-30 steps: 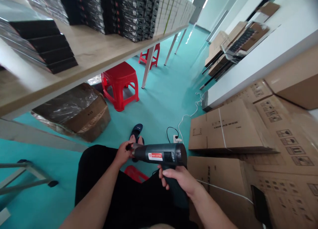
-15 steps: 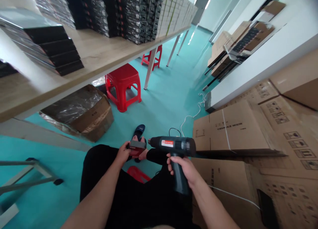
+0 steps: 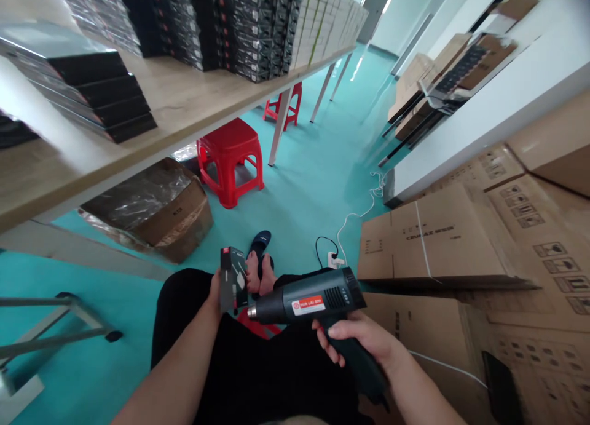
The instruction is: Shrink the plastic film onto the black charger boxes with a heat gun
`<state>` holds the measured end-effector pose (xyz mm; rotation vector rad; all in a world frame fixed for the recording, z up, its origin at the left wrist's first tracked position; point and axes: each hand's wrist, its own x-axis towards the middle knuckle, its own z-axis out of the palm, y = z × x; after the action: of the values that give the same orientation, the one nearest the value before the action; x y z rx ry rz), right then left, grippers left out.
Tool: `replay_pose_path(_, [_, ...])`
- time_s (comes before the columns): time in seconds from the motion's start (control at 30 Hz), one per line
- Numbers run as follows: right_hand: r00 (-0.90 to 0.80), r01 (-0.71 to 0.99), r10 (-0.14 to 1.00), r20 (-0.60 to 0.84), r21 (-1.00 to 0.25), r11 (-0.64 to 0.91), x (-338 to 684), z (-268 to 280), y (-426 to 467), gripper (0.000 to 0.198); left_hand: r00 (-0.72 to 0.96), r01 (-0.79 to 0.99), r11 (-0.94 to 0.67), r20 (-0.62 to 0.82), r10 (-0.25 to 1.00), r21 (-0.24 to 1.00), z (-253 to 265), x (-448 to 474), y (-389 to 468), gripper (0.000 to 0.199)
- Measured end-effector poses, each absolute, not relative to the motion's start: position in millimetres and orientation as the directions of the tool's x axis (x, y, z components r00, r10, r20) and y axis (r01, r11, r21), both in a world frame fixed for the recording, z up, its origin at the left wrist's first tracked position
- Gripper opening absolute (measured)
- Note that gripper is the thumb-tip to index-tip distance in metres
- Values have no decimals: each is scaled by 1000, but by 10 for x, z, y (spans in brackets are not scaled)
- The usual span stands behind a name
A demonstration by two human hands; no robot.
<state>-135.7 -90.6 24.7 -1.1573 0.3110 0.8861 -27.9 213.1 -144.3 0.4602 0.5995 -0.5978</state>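
Note:
My right hand is closed round the handle of a dark heat gun with a red and white label on its barrel. The metal nozzle points left, close to the lower edge of a small dark box. That box has a printed front with a red corner and stands upright in my left hand, which grips it from the left side. Most of the left fingers are hidden behind the box. Both hands are above my lap, and a red plastic piece shows below the nozzle.
To the left runs a wooden table with stacks of wrapped black boxes. An open carton and a red stool stand by it. Large cartons line the right side. A white power strip lies on the floor.
The box has turned upright, its printed front now showing, and shifted slightly left. The heat gun has come lower and nearer, tilting so its nozzle sits beside the box's lower edge.

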Motion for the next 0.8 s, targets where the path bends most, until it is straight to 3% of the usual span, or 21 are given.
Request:
replay_pose_path(0.07, [647, -730, 405, -646, -679, 82, -1303, 189, -906, 28, 671, 655, 725, -604, -430, 212, -1331, -302, 2132, 53])
replay_pose_path(0.17, [740, -665, 261, -620, -734, 141, -1126, 66, -801, 24, 675, 657, 730, -577, -459, 187, -1207, -324, 2071, 60])
replay_pose_path(0.3, [822, -570, 150, -550, -786, 238, -815, -7, -534, 23, 637, 696, 697, -599, -486, 174, -1185, -336, 2021, 52])
replay_pose_path(0.43, [816, -574, 245, -523, -785, 233, -683, 164, -363, 24, 652, 690, 684, -615, -444, 238, -1261, -341, 2078, 39])
replay_pose_path(0.53, [723, -632, 432, -540, -769, 98, -770, 313, -415, 25, 675, 658, 713, -610, -416, 242, -1282, -336, 2120, 42])
replay_pose_path(0.6, [664, -649, 486, -568, -761, -3, -855, 325, -521, 25, 716, 597, 768, -584, -381, 232, -1280, -324, 2127, 45])
replay_pose_path(0.7, [721, -643, 336, -607, -766, -3, -948, 204, -699, 25, 721, 543, 821, -598, -350, 174, -1311, -295, 2124, 52])
replay_pose_path(0.8, [781, -618, 151, -605, -784, 55, -1023, 55, -788, 24, 608, 571, 819, -695, -384, 47, -1426, -272, 2127, 59])
